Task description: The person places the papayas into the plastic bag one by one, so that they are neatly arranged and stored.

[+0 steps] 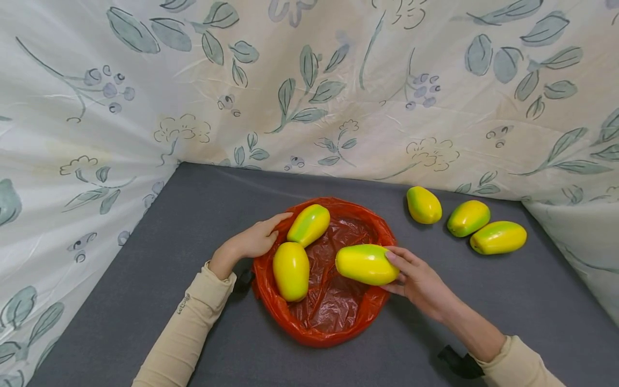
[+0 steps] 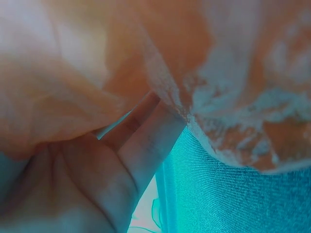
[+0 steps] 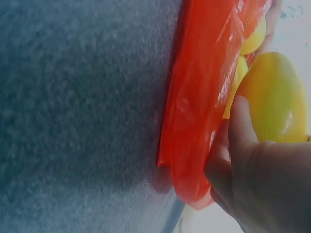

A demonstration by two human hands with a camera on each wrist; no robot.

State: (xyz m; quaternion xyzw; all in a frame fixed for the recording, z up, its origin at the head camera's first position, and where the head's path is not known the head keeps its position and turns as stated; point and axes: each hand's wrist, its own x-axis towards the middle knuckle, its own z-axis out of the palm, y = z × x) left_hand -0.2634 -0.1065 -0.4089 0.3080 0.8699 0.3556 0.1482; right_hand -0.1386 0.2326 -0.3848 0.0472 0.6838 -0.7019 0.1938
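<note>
A red plastic bag stands spread in a round shape with a rolled rim. Two yellow-green papayas, a tilted papaya and an upright-lying papaya, are inside along its left side. My left hand grips the bag's left rim; in the left wrist view, its fingers reach along the plastic, partly hidden by it. Over the bag's right side, my right hand holds another papaya by its right end, thumb on top. The right wrist view shows this papaya just above the red rim.
Three more papayas lie on the dark grey table at the back right: one papaya, a second papaya and a third papaya. A patterned cloth hangs around the back and sides of the table.
</note>
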